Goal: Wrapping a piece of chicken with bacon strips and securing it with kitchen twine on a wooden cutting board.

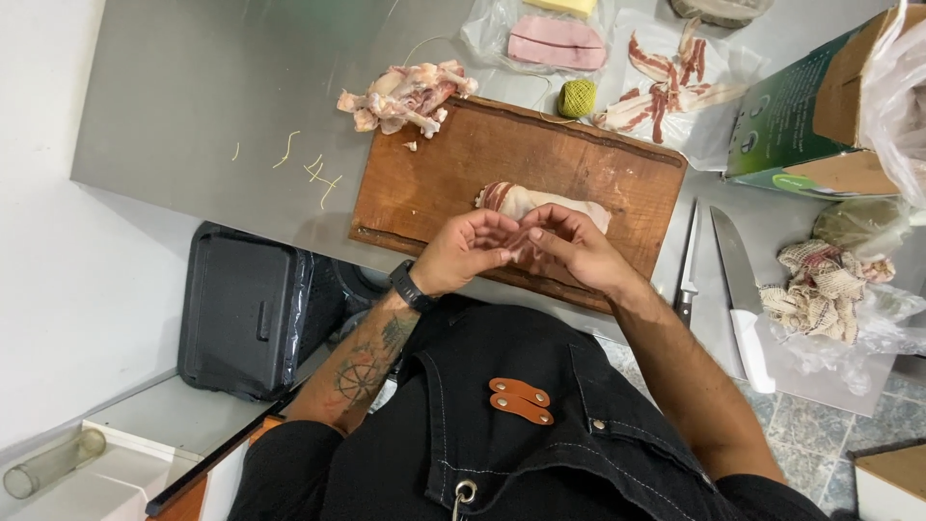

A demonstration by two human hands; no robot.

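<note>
Meeting over the near end of a bacon-wrapped meat roll (540, 200), the left hand (470, 247) and right hand (571, 246) are cupped together with their fingertips touching, closed around that end of the roll; whether they pinch meat, twine or both cannot be told, since the fingers hide the contact. The cupped hold appears suited to keeping the wrap from loosening at the end. The roll lies across the middle of a wooden cutting board (453, 164), which keeps raw meat off the steel. On the far left corner of the board sits a pile of bones and trimmings (405, 96), set well apart from the roll. Just beyond the far edge of the board rests a ball of green twine (577, 97), within reach. Past it, bacon strips (666, 82) lie spread on plastic film, with a pink slab of sliced meat (557, 41) in a clear wrap beside them. To the right of the board, a slim knife (689, 260) and a wide white-handled knife (741, 289) lie parallel, blades pointing away from the person. Further right are a bundle of netting (820, 285) and a green carton (801, 125). The stainless steel worktop (212, 106) carries a few cut string scraps (313, 169). Below its left edge stands a black lidded bin (246, 309).
</note>
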